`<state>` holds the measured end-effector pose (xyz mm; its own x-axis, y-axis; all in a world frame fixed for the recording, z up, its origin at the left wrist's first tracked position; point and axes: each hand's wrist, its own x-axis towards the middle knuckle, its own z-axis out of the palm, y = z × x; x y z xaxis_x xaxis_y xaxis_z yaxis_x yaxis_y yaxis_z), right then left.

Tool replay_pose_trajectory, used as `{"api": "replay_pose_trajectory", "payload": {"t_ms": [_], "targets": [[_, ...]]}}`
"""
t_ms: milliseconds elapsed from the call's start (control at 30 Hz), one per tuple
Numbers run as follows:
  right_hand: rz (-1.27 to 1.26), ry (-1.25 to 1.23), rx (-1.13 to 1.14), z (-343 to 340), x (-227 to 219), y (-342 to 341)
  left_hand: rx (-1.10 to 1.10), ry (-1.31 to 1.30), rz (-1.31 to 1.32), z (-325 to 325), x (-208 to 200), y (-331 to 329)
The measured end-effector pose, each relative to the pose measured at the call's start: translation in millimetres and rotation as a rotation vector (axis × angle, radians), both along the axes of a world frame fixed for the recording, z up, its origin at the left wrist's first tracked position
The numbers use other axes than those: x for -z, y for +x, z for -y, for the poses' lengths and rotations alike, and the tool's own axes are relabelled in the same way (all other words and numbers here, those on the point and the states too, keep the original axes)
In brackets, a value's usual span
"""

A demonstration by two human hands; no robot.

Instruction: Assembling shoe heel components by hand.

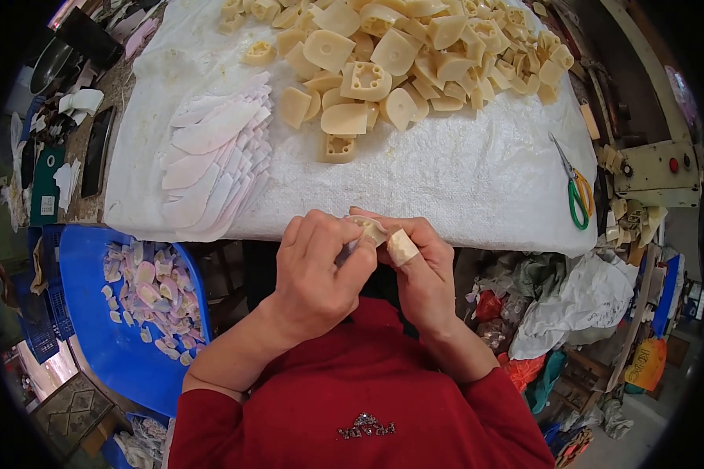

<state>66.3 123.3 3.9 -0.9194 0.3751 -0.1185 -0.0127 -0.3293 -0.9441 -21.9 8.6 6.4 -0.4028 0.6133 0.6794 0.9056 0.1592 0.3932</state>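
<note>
Mid-frame, left hand [314, 270] and right hand [418, 270] grasp one cream block [370, 230], working it; next likely needs steady fingers.

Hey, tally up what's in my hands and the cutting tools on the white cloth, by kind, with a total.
Small cream piece held between the left hand and right hand: 1
Taped fingertip on the right hand: 1
Green-handled scissors on the white cloth: 1
Total: 3
</note>
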Motion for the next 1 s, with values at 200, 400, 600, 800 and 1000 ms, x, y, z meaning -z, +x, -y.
{"api": "replay_pose_trajectory", "payload": {"t_ms": [200,400,600,800,1000], "targets": [[0.058,0.415,-0.132,-15.1,-1.2,-1.1,0.000,-0.023,0.144,2.2,4.1,-2.4],[0.041,-0.006,-0.278,-52.0,1.1,-11.7,0.207,0.269,0.675,9.9,10.2,-0.1],[0.114,-0.168,-0.515,-61.5,7.0,-20.4,0.322,0.221,0.512,8.4,9.6,-3.7],[0.201,0.062,-0.394,-47.6,8.3,-25.4,0.233,0.162,0.557,7.0,13.2,-1.7],[-0.142,0.029,-0.212,-36.9,19.8,-21.9,0.113,0.469,1.143,1.4,10.8,6.9]]}}
